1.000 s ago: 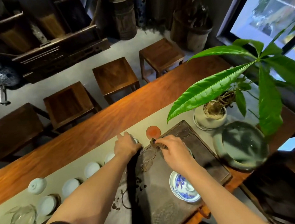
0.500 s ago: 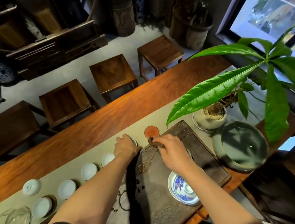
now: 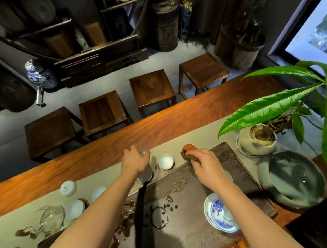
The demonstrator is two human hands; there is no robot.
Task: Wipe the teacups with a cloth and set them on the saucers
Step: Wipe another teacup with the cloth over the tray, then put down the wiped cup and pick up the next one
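A white teacup stands upright on the pale table runner, just off the far left corner of the dark tea tray. My left hand hovers a little left of it, fingers spread and holding nothing. My right hand pinches a brown saucer at the tray's far edge, right of the cup. An orange-red saucer lies on the runner just beyond. More white cups stand along the runner at the left. A dark strip that looks like a cloth runs under my left forearm.
A blue-and-white bowl sits on the tray's near part. A potted plant with long leaves and a large celadon basin stand at the right. A lidded cup and a glass pitcher are far left. Wooden stools line the table's far side.
My left hand has let go of the teacup and moved left with fingers spread, leaving the cup standing in plain view. My right hand still pinches the brown saucer.
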